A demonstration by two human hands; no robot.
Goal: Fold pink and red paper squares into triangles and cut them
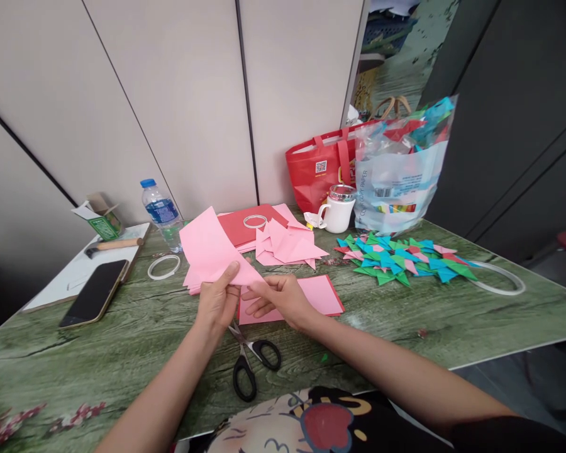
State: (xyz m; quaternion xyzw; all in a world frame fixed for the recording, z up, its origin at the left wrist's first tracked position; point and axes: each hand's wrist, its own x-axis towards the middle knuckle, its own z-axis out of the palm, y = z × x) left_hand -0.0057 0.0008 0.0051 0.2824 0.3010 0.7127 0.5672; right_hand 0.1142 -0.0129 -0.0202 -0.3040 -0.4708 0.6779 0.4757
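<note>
1. The left hand (219,301) pinches the lower edge of a pink sheet (211,250), thumb on top and fingers beneath. The sheet is held up off the table (405,327), tilted, with its far corner rising toward the wall.
2. The right hand (279,299) holds the same sheet at its near right corner, fingertips closed on the paper. Both hands are grasping and neither is free.
3. The sheet looks thin and very light. It is likely limp enough to sag if held by one corner, and it would crease at any hard pinch.
4. The best hold is probably a gentle one at the edges or corners, two points apart, as the hands have it now. The middle is better left untouched.
5. Just below the hands lie black scissors (249,363), shut. Under the right hand a spare sheet (321,293) lies flat.
6. Left of the hands are a phone (94,292), a tape ring (164,267) and a bottle (160,212).
7. Behind the sheet are red paper (238,228) and a heap of pink folds (287,246).
8. To the right is a spread of triangles (400,259) in green, blue and pink, with a mug (337,212), a red bag (317,168) and a plastic bag (399,173) beyond.
</note>
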